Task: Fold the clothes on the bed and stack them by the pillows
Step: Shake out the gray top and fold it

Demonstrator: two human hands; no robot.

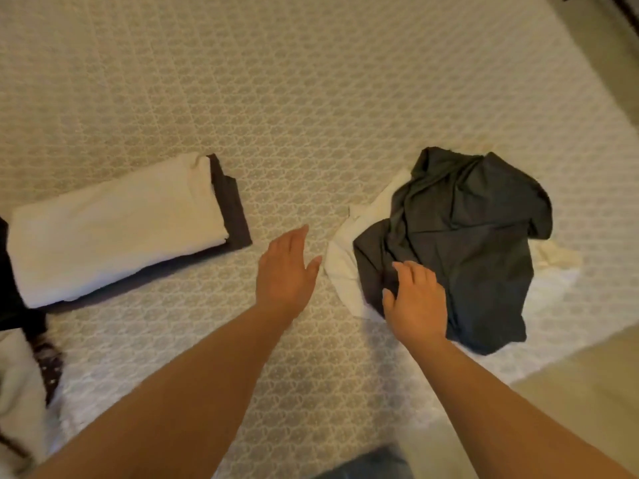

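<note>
I take the dark shirt (460, 243) as my landmark: it lies crumpled on the bed (311, 98), covering most of a white garment (342, 267) whose edges poke out to its left and right. My right hand (415, 299) rests on the shirt's near left edge, fingers spread and lightly bent; I cannot tell whether they pinch cloth. My left hand (287, 271) hovers just left of the shirt, flat and holding nothing. Well left of the shirt sits a folded stack (117, 229), white on grey. Dark and pale fabrics at the far left edge are cut off and unclear.
</note>
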